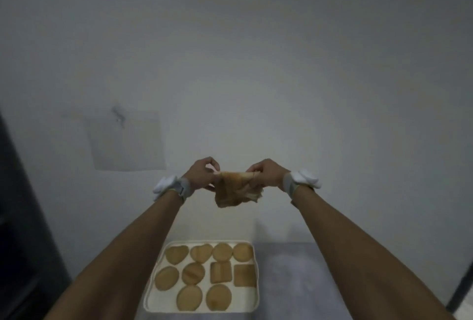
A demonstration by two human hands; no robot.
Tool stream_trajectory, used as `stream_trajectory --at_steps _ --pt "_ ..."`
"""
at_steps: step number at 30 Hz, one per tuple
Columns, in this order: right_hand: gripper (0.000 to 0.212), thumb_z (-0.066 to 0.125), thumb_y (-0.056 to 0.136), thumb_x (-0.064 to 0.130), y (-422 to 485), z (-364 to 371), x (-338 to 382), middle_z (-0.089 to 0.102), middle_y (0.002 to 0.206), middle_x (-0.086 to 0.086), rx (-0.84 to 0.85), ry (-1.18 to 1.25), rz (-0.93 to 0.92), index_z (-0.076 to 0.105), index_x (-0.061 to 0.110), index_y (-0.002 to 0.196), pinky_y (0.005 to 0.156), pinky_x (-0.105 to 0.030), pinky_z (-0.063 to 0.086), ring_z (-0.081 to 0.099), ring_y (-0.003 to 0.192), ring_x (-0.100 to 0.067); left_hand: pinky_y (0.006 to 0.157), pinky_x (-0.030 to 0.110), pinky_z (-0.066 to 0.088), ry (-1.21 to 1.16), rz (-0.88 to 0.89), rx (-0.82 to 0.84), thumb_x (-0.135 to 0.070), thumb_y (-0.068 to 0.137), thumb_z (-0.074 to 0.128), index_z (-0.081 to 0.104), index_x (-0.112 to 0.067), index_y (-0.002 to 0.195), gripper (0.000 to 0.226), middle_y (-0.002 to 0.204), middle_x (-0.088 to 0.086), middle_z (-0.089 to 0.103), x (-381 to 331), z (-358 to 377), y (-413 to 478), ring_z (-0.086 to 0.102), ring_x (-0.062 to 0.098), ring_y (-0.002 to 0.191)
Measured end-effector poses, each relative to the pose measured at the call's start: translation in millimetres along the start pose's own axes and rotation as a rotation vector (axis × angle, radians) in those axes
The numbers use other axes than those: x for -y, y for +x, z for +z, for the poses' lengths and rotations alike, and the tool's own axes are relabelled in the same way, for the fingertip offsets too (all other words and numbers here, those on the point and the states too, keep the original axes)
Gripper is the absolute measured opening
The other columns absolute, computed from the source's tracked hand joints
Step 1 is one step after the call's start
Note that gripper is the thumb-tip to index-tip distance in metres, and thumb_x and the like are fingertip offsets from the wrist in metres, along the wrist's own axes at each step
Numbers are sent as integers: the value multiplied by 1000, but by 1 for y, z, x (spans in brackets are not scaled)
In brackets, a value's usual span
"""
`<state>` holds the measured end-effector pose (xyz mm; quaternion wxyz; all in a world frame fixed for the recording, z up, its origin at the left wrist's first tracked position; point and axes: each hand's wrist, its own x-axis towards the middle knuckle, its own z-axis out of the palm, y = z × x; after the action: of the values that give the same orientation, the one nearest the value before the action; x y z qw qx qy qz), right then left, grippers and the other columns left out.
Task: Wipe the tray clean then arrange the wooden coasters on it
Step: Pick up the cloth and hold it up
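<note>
A cream tray [153,304] lies on the grey table, low in the head view between my forearms. Several wooden coasters [193,273] lie in rows on it, most round, two square at the right. High above the tray, in front of the wall, both hands hold a crumpled tan cloth [234,189]. My left hand [202,173] pinches its left top edge. My right hand [266,173] grips its right top edge. The cloth hangs down between them. White bands sit on both wrists.
The grey table top [302,281] stretches right of the tray. A pale wall [230,63] fills the background, with a faint square patch [125,140] at the left. A dark upright edge [23,217] stands at the far left, another dark edge [463,291] at the lower right.
</note>
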<state>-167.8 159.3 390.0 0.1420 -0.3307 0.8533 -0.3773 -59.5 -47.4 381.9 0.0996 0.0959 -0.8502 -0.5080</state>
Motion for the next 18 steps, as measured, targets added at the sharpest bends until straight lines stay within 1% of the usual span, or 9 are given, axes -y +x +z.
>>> stream_trajectory --at_steps 2,4,6,8,10,12,15,17,18 --pt "33 74 78 -4 12 -3 38 69 96 -16 45 70 -40 70 -1 110 86 -38 60 67 88 -26 69 44 63 -62 36 -49 6 89 60 50 -10 97 20 72 12 59 -13 -43 -5 62 26 62" --pt "36 75 79 -5 28 0 80 68 102 -18 69 144 -91 67 -1 114 94 -46 57 67 96 -30 63 40 63 -80 75 -90 5 90 59 48 -12 100 22 72 12 57 -23 -91 -12 60 26 61" --pt "36 76 79 -3 38 5 108 68 102 -17 72 230 -132 64 7 111 89 -46 59 67 93 -30 60 38 63 -87 107 -106 4 92 59 46 -13 99 22 74 13 55 -29 -125 -18 58 28 63" --pt "34 74 82 -2 49 11 135 69 99 -17 85 313 -183 55 15 104 73 -39 61 67 87 -28 60 38 63 -96 146 -115 3 93 58 43 -14 93 23 74 13 55 -31 -160 -22 58 28 65" --pt "33 70 86 -1 75 30 176 68 93 -15 106 327 -259 47 17 100 63 -34 57 65 82 -26 61 38 62 -95 172 -141 8 93 54 42 -13 84 26 75 14 56 -24 -212 -26 59 27 64" --pt "31 67 88 -4 97 47 207 63 89 -14 101 312 -319 45 17 98 61 -33 54 59 78 -26 64 38 61 -74 194 -152 16 91 50 43 -12 76 33 80 17 56 -15 -250 -23 60 28 68" --pt "29 63 88 -7 121 64 233 57 90 -19 46 268 -387 47 14 97 62 -35 51 54 79 -28 65 38 62 -28 211 -200 20 87 48 45 -9 72 33 85 19 57 -6 -281 -17 59 31 77" --pt "28 63 87 -8 143 79 250 55 91 -20 -3 253 -419 47 14 97 64 -38 50 52 79 -29 62 36 62 2 222 -245 21 86 49 46 -8 72 32 85 19 58 4 -306 -6 60 31 77" --pt "28 63 87 -7 168 95 272 54 91 -19 -26 248 -446 48 14 97 65 -40 51 53 79 -29 61 35 62 22 228 -278 21 85 49 48 -7 72 31 84 18 58 13 -337 4 60 31 74"
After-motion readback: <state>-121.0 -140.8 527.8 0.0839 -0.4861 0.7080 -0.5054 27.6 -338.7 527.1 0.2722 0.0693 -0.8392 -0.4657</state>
